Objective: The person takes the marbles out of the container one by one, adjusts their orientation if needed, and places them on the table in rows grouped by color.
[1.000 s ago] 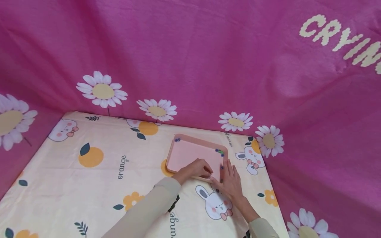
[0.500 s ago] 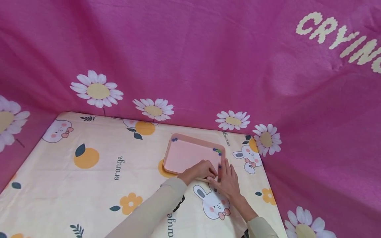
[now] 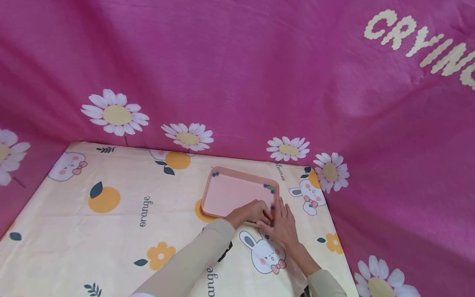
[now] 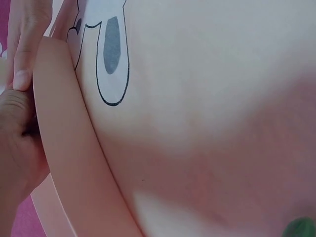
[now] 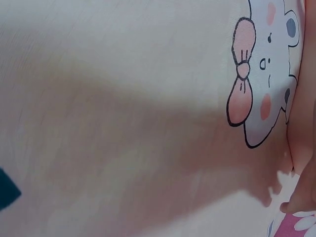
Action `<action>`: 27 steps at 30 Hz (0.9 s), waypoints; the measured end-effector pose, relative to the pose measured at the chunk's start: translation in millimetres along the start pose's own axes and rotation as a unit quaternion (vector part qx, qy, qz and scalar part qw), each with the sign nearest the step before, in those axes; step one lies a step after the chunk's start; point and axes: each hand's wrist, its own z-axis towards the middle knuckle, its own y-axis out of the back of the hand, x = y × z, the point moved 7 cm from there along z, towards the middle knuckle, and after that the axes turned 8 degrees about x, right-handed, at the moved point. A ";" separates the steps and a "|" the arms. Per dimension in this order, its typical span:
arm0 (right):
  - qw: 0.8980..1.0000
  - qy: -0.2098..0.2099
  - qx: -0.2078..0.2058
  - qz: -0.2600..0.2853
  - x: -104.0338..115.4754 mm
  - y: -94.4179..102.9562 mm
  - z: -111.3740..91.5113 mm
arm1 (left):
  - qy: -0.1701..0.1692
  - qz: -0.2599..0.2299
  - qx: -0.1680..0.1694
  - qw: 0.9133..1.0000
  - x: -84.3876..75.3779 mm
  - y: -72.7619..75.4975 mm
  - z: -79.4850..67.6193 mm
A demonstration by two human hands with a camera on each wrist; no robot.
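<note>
A shallow pink tray (image 3: 239,178) lies on the cloth-covered table, with several small round blue and green pieces (image 3: 269,188) in its far right corner. Over the front rim reaches my left hand (image 3: 256,211), its fingers curled down inside the near right corner; whether they pinch anything is hidden. My right hand (image 3: 285,227) rests along the tray's right side with its fingers straight and the thumb near the left fingers. Beside the right fingers sits one blue piece (image 3: 272,207). In the left wrist view the tray's wall (image 4: 74,138) partly covers the left hand (image 4: 19,153).
Two more small blue pieces (image 3: 215,174) lie in the tray's far left corner. The tablecloth (image 3: 122,243) is cream with printed oranges, flowers and rabbits. A magenta flowered cloth (image 3: 222,74) hangs behind and at both sides.
My left hand has slid right along the tray's front into the near right corner. A dark piece seen there before is now hidden by the hands. The right hand holds its place.
</note>
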 end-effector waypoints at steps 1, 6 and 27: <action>1.000 0.001 0.000 -0.001 0.1 0.5 -0.1 | 0.000 0.004 0.004 1.000 -0.8 0.0 1.1; 1.000 0.007 -0.002 0.002 0.1 0.8 -0.7 | 0.010 0.008 0.021 1.000 -4.0 -0.1 5.8; 1.000 -0.010 0.012 0.005 -2.0 1.0 -0.5 | 0.036 -0.014 0.035 0.999 -3.8 -2.4 11.0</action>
